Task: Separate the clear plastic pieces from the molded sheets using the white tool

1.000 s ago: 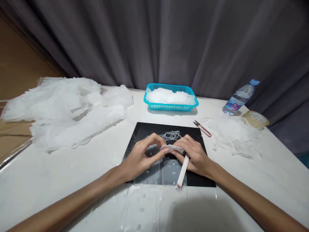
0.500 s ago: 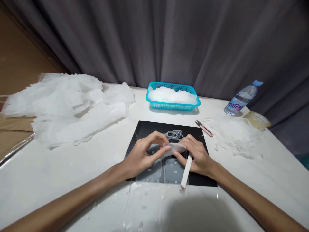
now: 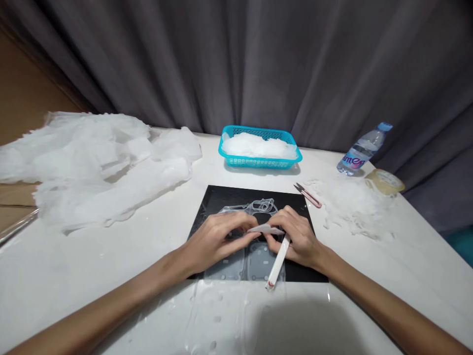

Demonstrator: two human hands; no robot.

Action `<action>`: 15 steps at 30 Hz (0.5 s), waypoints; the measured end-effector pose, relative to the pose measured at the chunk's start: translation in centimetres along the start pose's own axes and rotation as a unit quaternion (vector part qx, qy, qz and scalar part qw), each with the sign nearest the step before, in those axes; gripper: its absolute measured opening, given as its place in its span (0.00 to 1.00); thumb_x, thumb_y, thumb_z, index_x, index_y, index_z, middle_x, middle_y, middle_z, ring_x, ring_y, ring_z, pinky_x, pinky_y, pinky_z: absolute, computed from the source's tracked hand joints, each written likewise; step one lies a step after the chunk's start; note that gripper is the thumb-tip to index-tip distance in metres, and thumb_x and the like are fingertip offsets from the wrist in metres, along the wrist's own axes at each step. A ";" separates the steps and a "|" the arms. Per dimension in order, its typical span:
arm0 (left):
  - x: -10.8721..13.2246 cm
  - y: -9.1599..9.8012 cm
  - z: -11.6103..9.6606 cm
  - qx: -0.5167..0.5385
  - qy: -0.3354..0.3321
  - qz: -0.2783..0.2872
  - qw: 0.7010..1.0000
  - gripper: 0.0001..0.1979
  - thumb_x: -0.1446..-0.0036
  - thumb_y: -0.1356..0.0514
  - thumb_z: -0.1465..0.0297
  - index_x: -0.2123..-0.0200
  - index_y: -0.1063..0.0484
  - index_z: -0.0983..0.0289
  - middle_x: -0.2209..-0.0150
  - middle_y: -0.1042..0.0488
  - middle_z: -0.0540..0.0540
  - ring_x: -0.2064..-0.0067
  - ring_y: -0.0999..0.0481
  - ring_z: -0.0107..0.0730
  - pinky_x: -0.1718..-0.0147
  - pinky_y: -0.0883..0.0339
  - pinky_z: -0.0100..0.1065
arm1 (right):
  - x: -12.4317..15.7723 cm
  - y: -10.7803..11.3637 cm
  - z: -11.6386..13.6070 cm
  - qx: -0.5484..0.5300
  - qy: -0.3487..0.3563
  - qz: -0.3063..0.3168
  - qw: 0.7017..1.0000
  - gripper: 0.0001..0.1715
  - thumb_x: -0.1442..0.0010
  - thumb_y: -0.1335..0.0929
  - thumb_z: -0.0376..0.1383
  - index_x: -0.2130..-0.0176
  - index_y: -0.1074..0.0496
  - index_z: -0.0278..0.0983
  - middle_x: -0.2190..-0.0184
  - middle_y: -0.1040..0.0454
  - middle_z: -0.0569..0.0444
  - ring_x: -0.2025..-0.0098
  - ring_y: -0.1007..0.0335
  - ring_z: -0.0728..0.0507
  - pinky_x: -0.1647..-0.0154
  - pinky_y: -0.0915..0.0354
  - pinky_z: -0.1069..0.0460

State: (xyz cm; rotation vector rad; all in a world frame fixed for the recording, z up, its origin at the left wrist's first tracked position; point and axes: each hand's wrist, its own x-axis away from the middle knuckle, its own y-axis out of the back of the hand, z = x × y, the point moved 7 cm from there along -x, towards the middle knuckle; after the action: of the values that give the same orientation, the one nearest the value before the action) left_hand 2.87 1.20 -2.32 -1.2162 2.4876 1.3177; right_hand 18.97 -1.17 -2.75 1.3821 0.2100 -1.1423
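Between my two hands is a small, thin, translucent white piece (image 3: 265,229), seen nearly edge-on. My left hand (image 3: 223,236) pinches its left end between thumb and fingers. The other end is in the fingers of my right hand (image 3: 294,234), which also keeps a slim white stick-like tool (image 3: 279,261) with a reddish tip tucked under the palm, pointing down toward me. Its upper part is hidden by the hand. Beneath both hands, clear molded plastic sheets (image 3: 227,259) lie over a black mat (image 3: 305,268). Thin clear trimmed strips (image 3: 263,204) are coiled just beyond my fingers.
A blue basket (image 3: 262,164) of white pieces stands at the back. Large white translucent sheets (image 3: 92,162) are heaped on the left. To the right are thread snips (image 3: 308,195), a pile of white scraps (image 3: 356,204), a tape roll (image 3: 386,181) and a water bottle (image 3: 364,150).
The white piece has tilted to a flatter, more edge-on angle. The white tool's lower end has swung slightly left. The whole view has shifted a little.
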 end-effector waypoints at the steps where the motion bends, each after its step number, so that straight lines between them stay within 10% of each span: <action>1: 0.0 0.0 -0.2 -0.014 -0.019 0.007 1.000 0.04 0.30 0.40 0.72 0.53 0.28 0.62 0.62 0.22 0.51 0.62 0.22 0.29 0.61 0.33 0.30 | 0.0 0.0 -0.1 -0.005 -0.003 0.003 1.000 0.10 0.36 0.33 0.27 0.55 0.33 0.37 0.69 0.28 0.53 0.67 0.34 0.44 0.68 0.36 0.49; 15: 0.2 0.3 -0.2 -0.038 -0.043 -0.020 0.998 0.06 0.31 0.38 0.73 0.52 0.26 0.63 0.60 0.19 0.51 0.61 0.19 0.29 0.61 0.30 0.29 | -0.2 -0.7 -0.6 0.003 -0.043 0.049 0.998 0.02 0.32 0.34 0.31 0.58 0.32 0.38 0.69 0.29 0.53 0.67 0.36 0.44 0.67 0.37 0.49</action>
State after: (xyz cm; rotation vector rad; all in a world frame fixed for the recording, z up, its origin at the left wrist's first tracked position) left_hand 2.57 1.03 -2.14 -1.1902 2.3629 1.4344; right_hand 18.66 -0.41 -3.22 1.3307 0.0761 -1.1181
